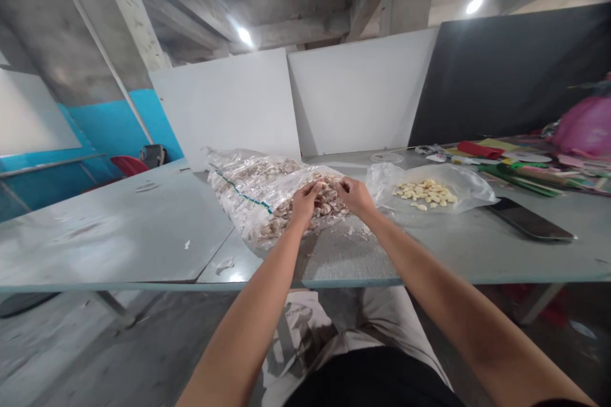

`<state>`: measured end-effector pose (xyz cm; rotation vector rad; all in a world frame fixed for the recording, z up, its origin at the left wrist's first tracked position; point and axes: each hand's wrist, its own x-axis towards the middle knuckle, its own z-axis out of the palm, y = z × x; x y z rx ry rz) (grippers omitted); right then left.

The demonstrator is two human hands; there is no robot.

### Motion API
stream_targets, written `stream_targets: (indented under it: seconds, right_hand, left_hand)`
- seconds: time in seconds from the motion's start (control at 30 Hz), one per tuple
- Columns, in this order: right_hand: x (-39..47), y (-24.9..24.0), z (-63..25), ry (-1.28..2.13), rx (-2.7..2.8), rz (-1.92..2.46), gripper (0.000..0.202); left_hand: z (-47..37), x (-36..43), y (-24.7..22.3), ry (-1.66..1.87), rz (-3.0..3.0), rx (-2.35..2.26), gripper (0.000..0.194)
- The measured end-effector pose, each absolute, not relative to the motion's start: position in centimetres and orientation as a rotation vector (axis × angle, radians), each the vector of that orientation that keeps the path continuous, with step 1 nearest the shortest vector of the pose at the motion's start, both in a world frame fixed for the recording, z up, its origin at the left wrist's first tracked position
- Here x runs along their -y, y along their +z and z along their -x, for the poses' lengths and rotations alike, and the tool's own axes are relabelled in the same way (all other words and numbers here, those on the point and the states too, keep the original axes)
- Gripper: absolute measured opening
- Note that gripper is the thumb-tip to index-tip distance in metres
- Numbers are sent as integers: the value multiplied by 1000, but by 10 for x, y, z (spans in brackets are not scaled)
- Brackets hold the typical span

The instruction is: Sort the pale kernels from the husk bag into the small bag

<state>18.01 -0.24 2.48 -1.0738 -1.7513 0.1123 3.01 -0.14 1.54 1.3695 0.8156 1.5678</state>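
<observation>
A large clear plastic bag [238,194] lies open towards me, full of unpeeled garlic cloves [329,208] in brownish skins. Over its mouth my left hand [306,199] pinches a pale garlic clove [324,184] between thumb and fingers. Close by on the right, my right hand [354,196] has its fingertips pressed together; whatever they grip is too small to make out. To the right of that hand, peeled garlic cloves [427,192] are spread on a flat clear plastic bag [470,187]. Bits of dry skin [365,232] litter the table below my hands.
A dark phone [532,219] lies right of the peeled cloves on the grey table [143,229]. Behind it are green strips [522,179], a red roll [480,150] and a pink bag [585,126]. White panels [363,89] stand along the back.
</observation>
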Motion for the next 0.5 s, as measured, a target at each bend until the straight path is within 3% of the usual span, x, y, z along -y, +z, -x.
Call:
stream_targets:
  seconds: [0.5]
  right_hand:
    - [12,29,-173,706,1694,921,33]
  left_hand:
    - [-29,2,17,1602,-1516,-945,38]
